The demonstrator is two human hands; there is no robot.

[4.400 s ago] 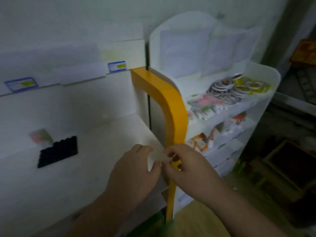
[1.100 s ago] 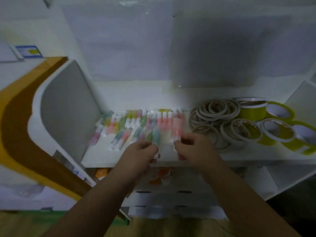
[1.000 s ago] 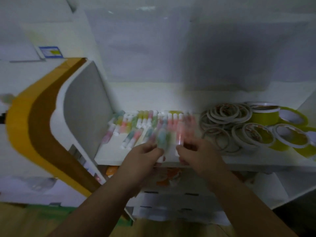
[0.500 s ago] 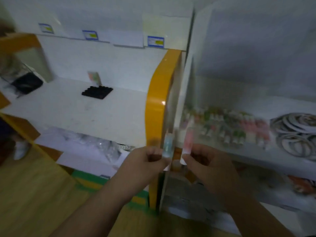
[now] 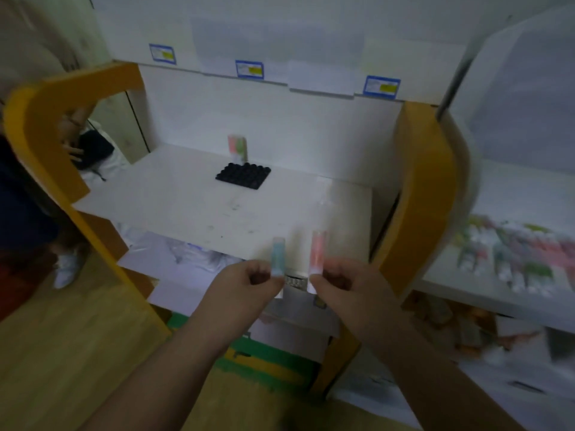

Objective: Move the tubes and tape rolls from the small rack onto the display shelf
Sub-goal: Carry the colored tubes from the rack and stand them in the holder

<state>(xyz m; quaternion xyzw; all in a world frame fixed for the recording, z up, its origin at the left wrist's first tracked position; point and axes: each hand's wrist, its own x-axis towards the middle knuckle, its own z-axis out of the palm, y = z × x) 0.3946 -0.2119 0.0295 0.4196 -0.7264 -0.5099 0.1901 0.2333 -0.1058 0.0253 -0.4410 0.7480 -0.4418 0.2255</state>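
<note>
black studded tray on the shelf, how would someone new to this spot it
Look at the white display shelf framed by orange side panels. The black studded tray lies flat near its back wall, in front of upright tubes; it is the shelf's only dark thing.

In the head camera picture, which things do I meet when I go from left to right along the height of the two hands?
left hand → blue tube → pink tube → right hand → orange shelf post → tubes on the small rack
</note>
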